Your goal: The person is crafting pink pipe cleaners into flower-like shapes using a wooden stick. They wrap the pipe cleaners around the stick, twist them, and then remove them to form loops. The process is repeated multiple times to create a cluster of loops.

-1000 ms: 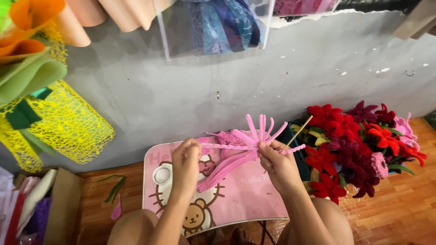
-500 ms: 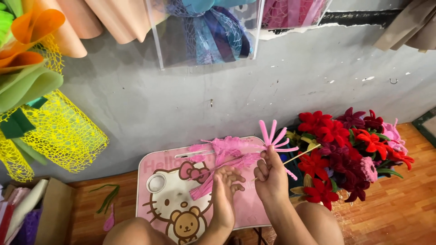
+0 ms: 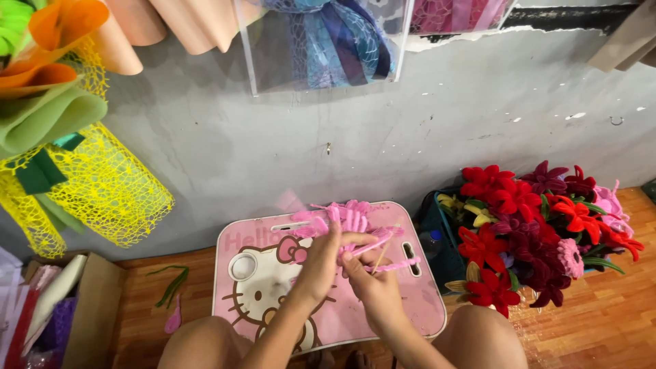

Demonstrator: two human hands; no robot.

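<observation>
Both hands now meet at frame centre over the pink lap table (image 3: 410, 307); 0.5 s ago they sat slightly apart, left hand low and open-fingered, right hand holding the pink fan up toward the upper right. Left hand (image 3: 321, 263) has come up and across, fingers closed around the bundle of pink pipe-cleaner loops (image 3: 345, 219), which now sits lower and left of where it was, just above the table's top edge, partly motion-blurred. Right hand (image 3: 376, 283) is pinched on the thin wooden stick (image 3: 383, 254) and the loose pink strands (image 3: 396, 265) poking right; exact finger contact is hidden behind the left hand. The 2 hands touch each other. Loops were splayed upright 0.5 s ago; now they are tipped left and bunched. Camera has also shifted: the table reads more centred. Bucket of red, maroon and pink handmade flowers (image 3: 540, 232) sits right of the table, unchanged. Yellow mesh roll (image 3: 102, 184) at left, blue netting (image 3: 328, 41) in the clear holder at top, green scraps (image 3: 171, 287) on the wooden floor lower left, all unchanged.
</observation>
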